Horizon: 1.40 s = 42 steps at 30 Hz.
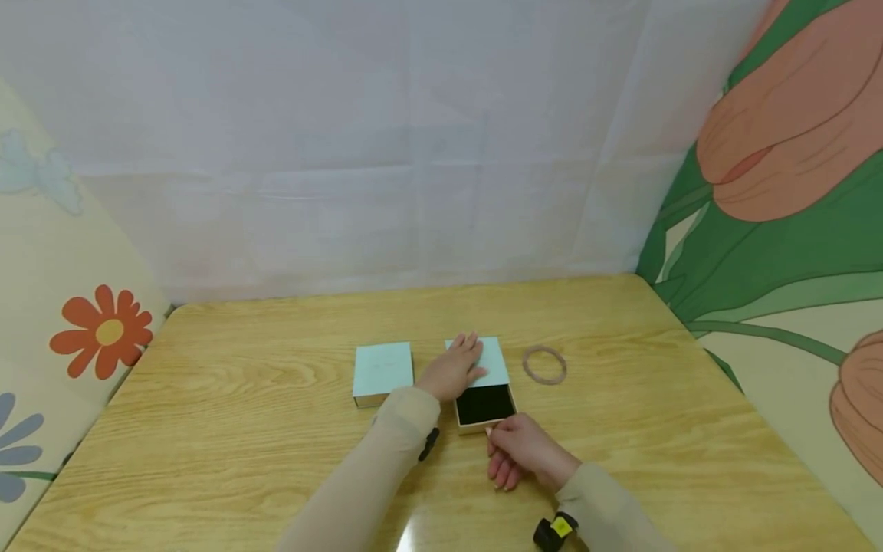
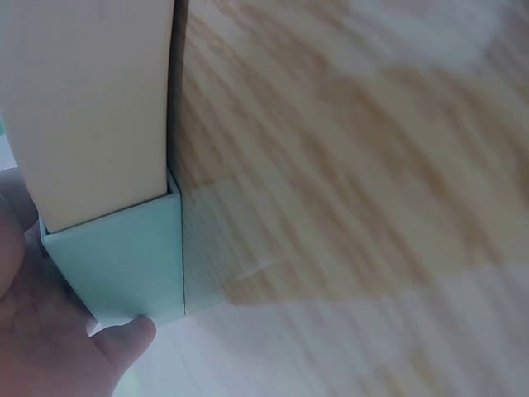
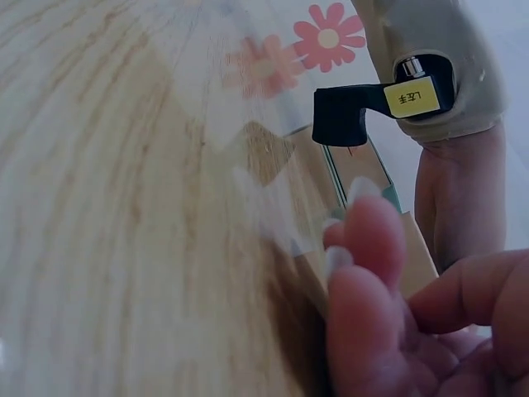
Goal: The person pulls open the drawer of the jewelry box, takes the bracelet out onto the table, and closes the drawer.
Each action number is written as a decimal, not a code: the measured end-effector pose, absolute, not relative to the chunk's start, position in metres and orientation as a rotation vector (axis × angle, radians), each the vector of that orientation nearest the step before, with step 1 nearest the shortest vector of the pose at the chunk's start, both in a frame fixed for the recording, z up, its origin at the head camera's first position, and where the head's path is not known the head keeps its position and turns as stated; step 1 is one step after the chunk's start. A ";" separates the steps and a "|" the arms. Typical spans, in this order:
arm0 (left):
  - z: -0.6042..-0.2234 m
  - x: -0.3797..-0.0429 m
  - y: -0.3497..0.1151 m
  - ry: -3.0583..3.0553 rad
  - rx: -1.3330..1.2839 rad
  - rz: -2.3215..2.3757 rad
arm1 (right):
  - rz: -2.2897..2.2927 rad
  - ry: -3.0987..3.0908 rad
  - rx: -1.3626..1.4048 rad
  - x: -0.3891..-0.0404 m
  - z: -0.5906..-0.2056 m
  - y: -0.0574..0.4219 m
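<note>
A light blue drawer box [image 1: 493, 360] stands on the table, its black-lined drawer [image 1: 485, 405] slid partway out towards the person. My left hand [image 1: 451, 370] holds the box's sleeve from above, fingers over its top. In the left wrist view, one of its fingertips [image 2: 140, 331] bends over the sleeve's far end [image 2: 124, 265], beside the cream drawer side [image 2: 99, 116]. At the drawer's front, my right hand [image 1: 526, 451] pinches the edge with thumb and a finger. Its other fingers curl in, close over the table; the pinched spot is mostly hidden.
Left of the open box sits a second light blue box [image 1: 382, 369], closed. A pinkish-brown ring [image 1: 544, 365], like a bracelet, lies to the right. The wooden table [image 1: 241, 383] ends at a white cloth [image 1: 345, 153] behind, with flower-painted panels [image 1: 786, 230] at the sides.
</note>
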State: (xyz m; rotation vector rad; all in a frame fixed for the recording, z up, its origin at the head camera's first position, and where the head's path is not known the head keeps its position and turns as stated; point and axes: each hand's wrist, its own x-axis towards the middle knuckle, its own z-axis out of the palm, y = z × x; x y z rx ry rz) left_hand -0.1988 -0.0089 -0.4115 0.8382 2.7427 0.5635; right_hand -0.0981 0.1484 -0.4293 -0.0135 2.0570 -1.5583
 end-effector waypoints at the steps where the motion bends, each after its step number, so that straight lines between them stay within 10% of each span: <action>1: -0.411 -0.199 -0.009 2.743 0.834 0.560 | -1.555 2.057 -0.014 -0.099 -0.430 0.148; 42: -0.410 -0.198 -0.012 2.720 0.877 0.576 | -1.558 2.028 -0.024 -0.108 -0.430 0.150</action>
